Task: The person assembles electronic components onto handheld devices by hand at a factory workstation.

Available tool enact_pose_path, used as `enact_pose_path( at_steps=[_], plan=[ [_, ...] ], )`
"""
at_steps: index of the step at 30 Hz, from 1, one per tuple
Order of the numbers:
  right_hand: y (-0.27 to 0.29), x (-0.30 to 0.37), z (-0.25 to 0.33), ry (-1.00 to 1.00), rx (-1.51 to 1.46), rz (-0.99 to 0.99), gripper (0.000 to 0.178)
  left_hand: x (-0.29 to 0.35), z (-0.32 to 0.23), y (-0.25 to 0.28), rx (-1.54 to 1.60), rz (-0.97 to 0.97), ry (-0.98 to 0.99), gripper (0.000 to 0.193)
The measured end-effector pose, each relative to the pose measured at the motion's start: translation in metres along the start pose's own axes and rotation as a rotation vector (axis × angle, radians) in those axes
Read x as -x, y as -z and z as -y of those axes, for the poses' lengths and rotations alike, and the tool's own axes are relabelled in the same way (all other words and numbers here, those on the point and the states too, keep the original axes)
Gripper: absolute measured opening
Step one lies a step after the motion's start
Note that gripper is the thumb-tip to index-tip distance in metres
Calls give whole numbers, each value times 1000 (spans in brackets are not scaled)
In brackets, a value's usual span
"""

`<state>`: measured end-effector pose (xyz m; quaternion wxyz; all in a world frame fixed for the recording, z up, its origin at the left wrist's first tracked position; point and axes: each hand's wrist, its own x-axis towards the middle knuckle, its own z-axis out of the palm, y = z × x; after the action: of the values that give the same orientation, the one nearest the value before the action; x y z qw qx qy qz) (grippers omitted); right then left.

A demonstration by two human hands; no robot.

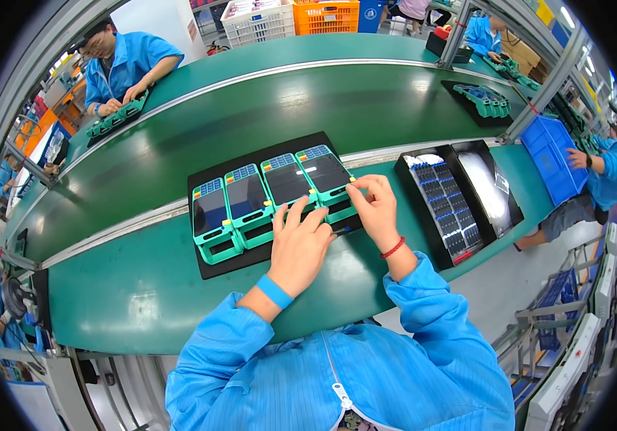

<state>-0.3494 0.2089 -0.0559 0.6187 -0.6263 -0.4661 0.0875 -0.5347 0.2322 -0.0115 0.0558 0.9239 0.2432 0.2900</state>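
Several green-framed handheld devices [246, 194], with dark screens and keypads, lie side by side on a black mat [211, 269]. Small yellow pieces show on their frames. My left hand [299, 248] rests over the lower frames of the two right-hand devices, palm down with its fingers spread. At the rightmost device [325, 172], my right hand [375, 208] is pinched beside a yellow piece at the frame's right edge. Whatever lies between those fingertips is too small to tell. A dark thin object shows partly beyond my left fingertips.
Right of my hands, a black tray [438, 205] holds rows of small black-and-blue parts; another black tray [484, 183] holds clear plastic. A blue bin [554, 159] stands at the table's right end. Beyond runs a green conveyor [251, 118]; a co-worker [125, 68] handles a green frame across it.
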Motion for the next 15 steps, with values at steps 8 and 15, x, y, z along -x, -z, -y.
enact_pose_path(
  at_steps=[8, 15],
  plan=[
    [0, 2, 0, 154, 415, -26, 22, -12, 10, -13, -67, 120, -52, 14],
    [11, -25, -20, -498, -193, 260, 46, -15, 8, -14, -117, 160, -75, 11]
  ],
)
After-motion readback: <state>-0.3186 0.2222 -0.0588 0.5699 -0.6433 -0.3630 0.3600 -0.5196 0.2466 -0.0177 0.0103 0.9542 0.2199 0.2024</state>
